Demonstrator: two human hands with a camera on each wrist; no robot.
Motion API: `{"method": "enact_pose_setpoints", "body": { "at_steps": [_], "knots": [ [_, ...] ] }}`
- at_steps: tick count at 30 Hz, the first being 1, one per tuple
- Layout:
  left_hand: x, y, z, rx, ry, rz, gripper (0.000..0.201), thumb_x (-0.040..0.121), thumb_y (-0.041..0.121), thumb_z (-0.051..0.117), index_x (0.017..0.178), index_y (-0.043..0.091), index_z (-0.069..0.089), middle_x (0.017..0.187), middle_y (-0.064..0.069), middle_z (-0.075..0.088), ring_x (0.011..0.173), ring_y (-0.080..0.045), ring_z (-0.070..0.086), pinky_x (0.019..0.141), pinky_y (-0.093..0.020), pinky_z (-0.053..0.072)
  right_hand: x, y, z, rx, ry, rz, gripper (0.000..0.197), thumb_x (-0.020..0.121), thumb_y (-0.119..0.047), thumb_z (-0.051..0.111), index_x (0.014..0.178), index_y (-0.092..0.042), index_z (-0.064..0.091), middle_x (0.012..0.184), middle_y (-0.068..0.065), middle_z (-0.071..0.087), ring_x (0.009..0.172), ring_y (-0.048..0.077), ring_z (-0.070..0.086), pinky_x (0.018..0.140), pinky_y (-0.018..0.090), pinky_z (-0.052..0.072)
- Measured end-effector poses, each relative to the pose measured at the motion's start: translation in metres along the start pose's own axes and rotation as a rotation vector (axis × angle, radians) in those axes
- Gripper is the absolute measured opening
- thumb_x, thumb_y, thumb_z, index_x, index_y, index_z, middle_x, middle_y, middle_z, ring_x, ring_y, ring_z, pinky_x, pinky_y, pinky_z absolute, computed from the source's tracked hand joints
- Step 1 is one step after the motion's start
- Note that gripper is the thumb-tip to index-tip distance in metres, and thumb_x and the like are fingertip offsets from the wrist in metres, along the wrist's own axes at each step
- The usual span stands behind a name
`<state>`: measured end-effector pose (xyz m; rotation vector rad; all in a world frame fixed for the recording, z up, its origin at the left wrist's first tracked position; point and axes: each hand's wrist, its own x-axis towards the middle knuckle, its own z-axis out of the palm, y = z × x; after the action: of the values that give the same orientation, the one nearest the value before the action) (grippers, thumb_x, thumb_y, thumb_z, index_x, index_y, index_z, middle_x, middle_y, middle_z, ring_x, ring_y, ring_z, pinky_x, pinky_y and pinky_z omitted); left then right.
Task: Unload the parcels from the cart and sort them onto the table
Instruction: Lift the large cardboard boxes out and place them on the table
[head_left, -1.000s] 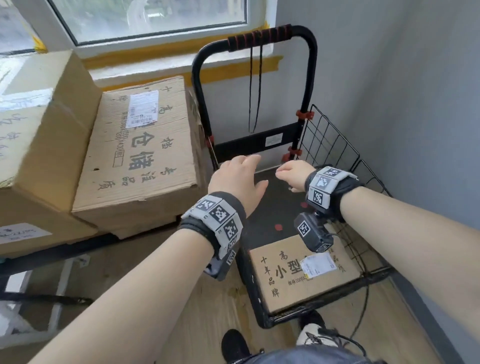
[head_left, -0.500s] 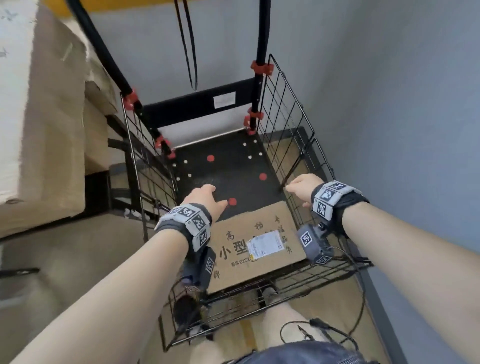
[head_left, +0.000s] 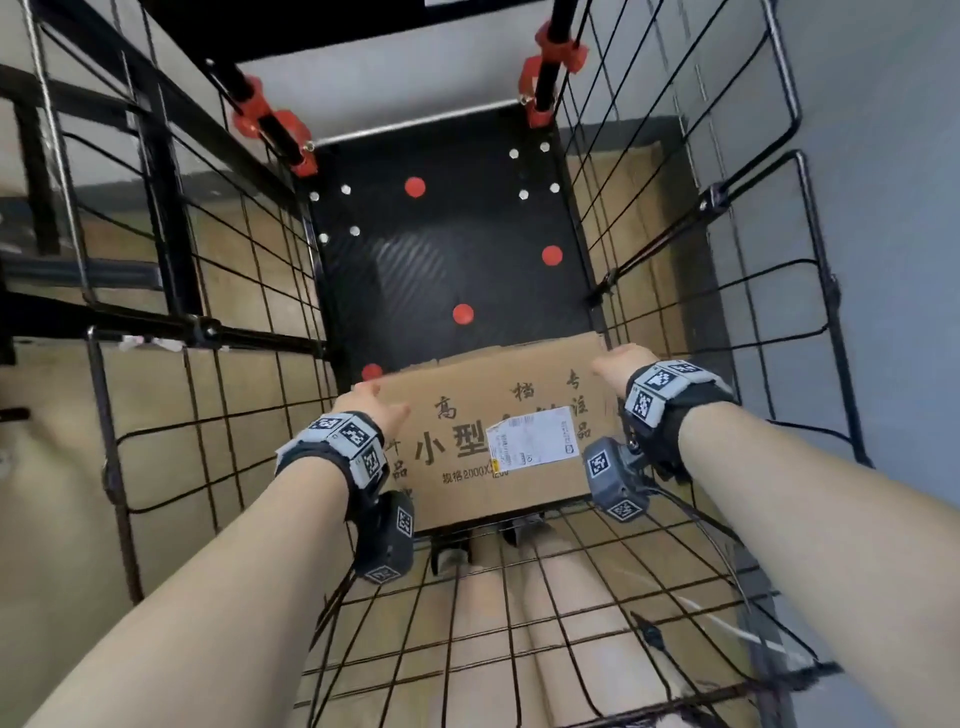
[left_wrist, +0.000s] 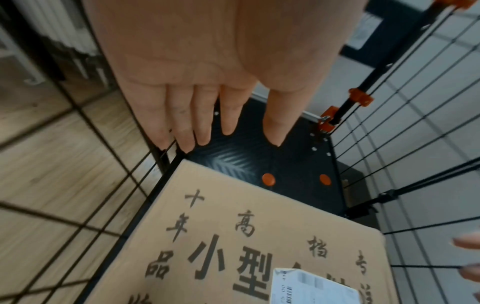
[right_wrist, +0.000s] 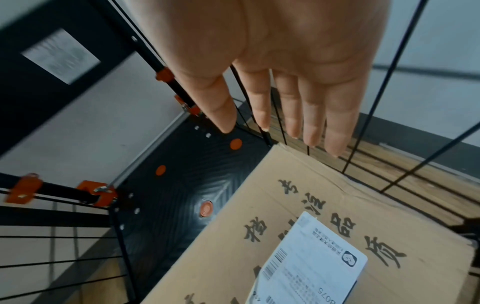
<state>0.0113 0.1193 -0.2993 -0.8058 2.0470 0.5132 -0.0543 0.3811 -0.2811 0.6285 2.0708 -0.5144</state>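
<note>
A flat cardboard parcel (head_left: 498, 441) with printed characters and a white shipping label (head_left: 532, 439) lies on the black deck of the wire cart (head_left: 447, 260), pushed up against the near end and filling the deck from side to side. I have both hands down inside the cage. My left hand (head_left: 371, 402) reaches toward the parcel's far left corner, fingers straight and together, the grip released and holding nothing; the left wrist view shows its fingertips (left_wrist: 187, 142) past the corner and not touching the cardboard. My right hand (head_left: 621, 364) is at the far right corner, likewise flat and released, its fingers (right_wrist: 309, 123) extended just above the edge beside the mesh wall (head_left: 727, 312).

To take it cleanly, I judge each hand should slip down the narrow gaps between parcel and mesh, hook fingers under opposite edges, and tip the far edge up first. The box looks thin and may flex, so a level two-handed lift is wise. The wire sides stand high; I would raise it straight up before swinging toward the surface, which is out of view here.
</note>
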Motion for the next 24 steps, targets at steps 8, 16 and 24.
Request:
{"method": "enact_pose_setpoints", "body": {
  "at_steps": [8,16,24],
  "knots": [
    [0.089,-0.034,0.055,-0.102,-0.123,-0.255,0.061,0.088,0.044,0.058,0.129,-0.001,0.050,0.128,-0.020,0.055,0.115,-0.035,0.055,0.093,-0.035,0.044,0.078,0.022,0.053,-0.045,-0.041,0.140,0.044,0.093,-0.027,0.054,0.128,0.000,0.050,0.132,0.018,0.051,0.121,0.033,0.050,0.095,0.034,0.041],
    [0.122,-0.046,0.078,-0.367,-0.058,-0.345,0.076,0.074,0.044,0.073,0.132,0.003,0.047,0.128,-0.018,0.057,0.111,-0.036,0.057,0.096,-0.038,0.046,0.126,0.047,0.082,0.099,0.036,0.213,0.100,0.058,-0.046,0.077,0.139,-0.010,0.032,0.129,0.011,0.055,0.115,0.035,0.055,0.101,0.047,0.043],
    [0.078,-0.026,0.019,-0.491,0.123,-0.225,0.081,0.074,0.043,0.074,0.136,0.002,0.040,0.133,-0.018,0.053,0.117,-0.036,0.054,0.100,-0.043,0.044,0.055,0.026,0.048,0.233,0.097,0.248,0.092,0.071,-0.034,0.076,0.139,-0.005,0.022,0.129,0.015,0.048,0.118,0.034,0.049,0.093,0.040,0.041]
  ]
}}
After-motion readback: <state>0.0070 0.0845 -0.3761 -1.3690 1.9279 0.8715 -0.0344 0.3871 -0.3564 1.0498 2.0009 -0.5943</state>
